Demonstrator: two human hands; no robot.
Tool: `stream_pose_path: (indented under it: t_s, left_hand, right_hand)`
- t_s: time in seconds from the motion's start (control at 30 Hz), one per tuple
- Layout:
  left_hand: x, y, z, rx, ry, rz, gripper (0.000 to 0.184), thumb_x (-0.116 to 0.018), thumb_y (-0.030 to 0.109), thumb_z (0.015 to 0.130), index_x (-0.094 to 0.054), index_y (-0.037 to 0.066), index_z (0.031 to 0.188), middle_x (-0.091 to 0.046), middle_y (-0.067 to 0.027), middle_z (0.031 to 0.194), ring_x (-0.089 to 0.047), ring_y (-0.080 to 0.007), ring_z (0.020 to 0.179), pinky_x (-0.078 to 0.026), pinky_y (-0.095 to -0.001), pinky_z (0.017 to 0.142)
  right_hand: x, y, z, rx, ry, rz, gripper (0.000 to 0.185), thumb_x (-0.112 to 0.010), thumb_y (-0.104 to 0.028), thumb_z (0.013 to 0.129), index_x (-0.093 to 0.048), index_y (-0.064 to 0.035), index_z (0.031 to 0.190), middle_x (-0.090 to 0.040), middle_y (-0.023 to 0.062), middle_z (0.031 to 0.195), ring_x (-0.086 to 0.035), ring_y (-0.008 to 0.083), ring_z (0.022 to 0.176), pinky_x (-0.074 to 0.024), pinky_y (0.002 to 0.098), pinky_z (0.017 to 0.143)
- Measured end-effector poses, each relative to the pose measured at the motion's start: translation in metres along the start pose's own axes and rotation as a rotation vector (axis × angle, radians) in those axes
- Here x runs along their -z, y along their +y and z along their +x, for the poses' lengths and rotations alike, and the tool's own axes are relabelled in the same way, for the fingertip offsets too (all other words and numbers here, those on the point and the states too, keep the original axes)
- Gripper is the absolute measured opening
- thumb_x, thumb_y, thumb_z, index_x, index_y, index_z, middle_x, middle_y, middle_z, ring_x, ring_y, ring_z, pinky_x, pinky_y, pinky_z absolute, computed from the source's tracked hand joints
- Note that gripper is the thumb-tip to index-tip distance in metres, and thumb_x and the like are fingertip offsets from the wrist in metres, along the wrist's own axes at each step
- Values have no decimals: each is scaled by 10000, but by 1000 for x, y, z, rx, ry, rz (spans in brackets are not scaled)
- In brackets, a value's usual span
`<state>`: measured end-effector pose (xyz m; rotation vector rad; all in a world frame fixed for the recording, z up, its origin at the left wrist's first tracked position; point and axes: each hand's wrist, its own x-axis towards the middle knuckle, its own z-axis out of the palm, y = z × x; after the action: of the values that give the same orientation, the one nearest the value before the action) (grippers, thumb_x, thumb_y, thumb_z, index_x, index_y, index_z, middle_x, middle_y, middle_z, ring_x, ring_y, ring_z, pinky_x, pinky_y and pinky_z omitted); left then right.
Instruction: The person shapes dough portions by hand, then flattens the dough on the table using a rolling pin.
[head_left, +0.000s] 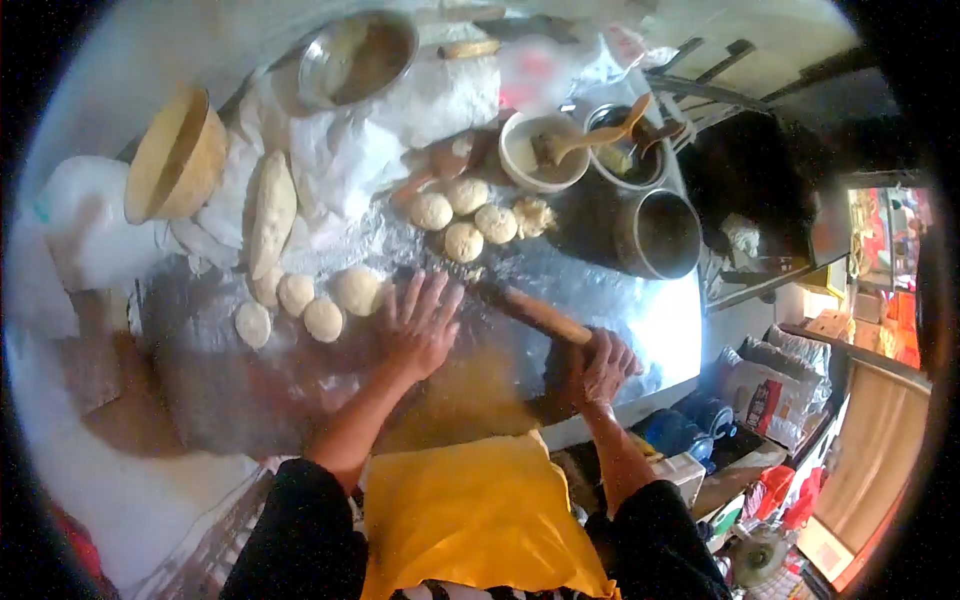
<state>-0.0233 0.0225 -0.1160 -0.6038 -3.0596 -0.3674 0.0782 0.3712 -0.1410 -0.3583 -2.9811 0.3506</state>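
Note:
My left hand [420,325] lies with fingers spread on the metal work surface [480,350], beside a flattened round of dough [358,291]. My right hand [602,368] is wrapped around one end of a wooden rolling pin [545,315], which slants up and left over the surface. Several smaller dough pieces [323,320] sit left of my left hand. A long roll of dough [272,215] lies behind them. Farther back, more floured dough balls [464,242] are grouped next to a ragged lump of dough [534,217].
At the back right stand a white bowl [545,180] and a dark pot [650,175] with a wooden spoon [600,135] across them. A round pot [668,235] is nearer. A steel bowl [360,62] and a tan bowl [178,155] stand at the back left.

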Motion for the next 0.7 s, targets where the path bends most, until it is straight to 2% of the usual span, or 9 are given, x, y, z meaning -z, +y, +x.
stream_pose_path:
  t_s: [0.03,0.1,0.13,0.17,0.2,0.3,0.43,0.6,0.7]
  left_hand:
    - [-5,-14,0,-50,9,67,606,-670,316,993,-526,181,1566,-432,-134,1658,-379,-380,1531,-276,-678,1210]
    - [21,-56,32,229,-11,-1,612,-687,239,1000,-498,146,1574,-487,-203,1589,-451,-432,1460,-355,-620,1192]
    - [5,-78,35,279,252,-94,583,-665,173,1016,-493,137,1571,-490,-196,1584,-455,-465,1445,-407,-585,1183]
    - [-4,-88,44,231,154,-80,559,-647,192,1039,-488,108,1569,-509,-232,1551,-501,-491,1388,-460,-515,1159]
    - [14,-72,64,25,136,-182,593,-673,227,1029,-482,106,1577,-510,-218,1553,-534,-471,1364,-470,-530,1142]
    - [22,-13,102,-141,27,-261,610,-712,259,973,-536,75,1528,-564,-207,1495,-555,-394,1359,-447,-522,1135]
    - [-6,4,104,-151,48,-58,599,-695,226,983,-525,80,1539,-520,-216,1520,-508,-400,1401,-450,-529,1134]
    - [19,9,24,20,-75,-485,592,-703,147,974,-526,57,1532,-509,-221,1523,-509,-434,1366,-409,-535,1165]
    - [-7,3,-39,-6,76,-308,603,-671,86,969,-505,10,1543,-488,-244,1546,-478,-459,1408,-385,-527,1203]
  right_hand:
    - [8,-5,4,-1,-36,-7,511,-681,-382,922,-607,-146,1369,-583,118,1402,-482,378,1333,-242,567,1187]
    - [13,-9,4,-19,-31,5,508,-681,-381,921,-607,-147,1366,-583,117,1401,-479,378,1341,-238,570,1193]
    - [12,-12,5,-28,-39,19,505,-680,-379,921,-607,-147,1364,-583,117,1400,-476,377,1349,-234,573,1198]
    - [11,-11,5,-20,-32,-9,504,-685,-374,918,-607,-154,1364,-580,113,1401,-472,373,1358,-235,575,1202]
    - [11,-12,5,-35,-32,-8,504,-685,-374,918,-607,-154,1364,-580,113,1401,-472,373,1358,-235,575,1202]
    - [15,-10,6,-36,-50,-29,516,-698,-377,909,-605,-162,1369,-576,107,1404,-479,366,1348,-247,581,1196]
    - [16,-8,7,-4,-46,-3,526,-708,-367,908,-599,-165,1380,-574,97,1409,-490,367,1334,-260,583,1190]
    - [17,-11,8,-26,-74,31,546,-712,-378,913,-584,-149,1392,-572,111,1414,-485,385,1342,-257,587,1200]
    - [26,-15,12,-25,-92,54,544,-711,-380,925,-580,-138,1394,-570,134,1413,-476,393,1350,-251,579,1211]
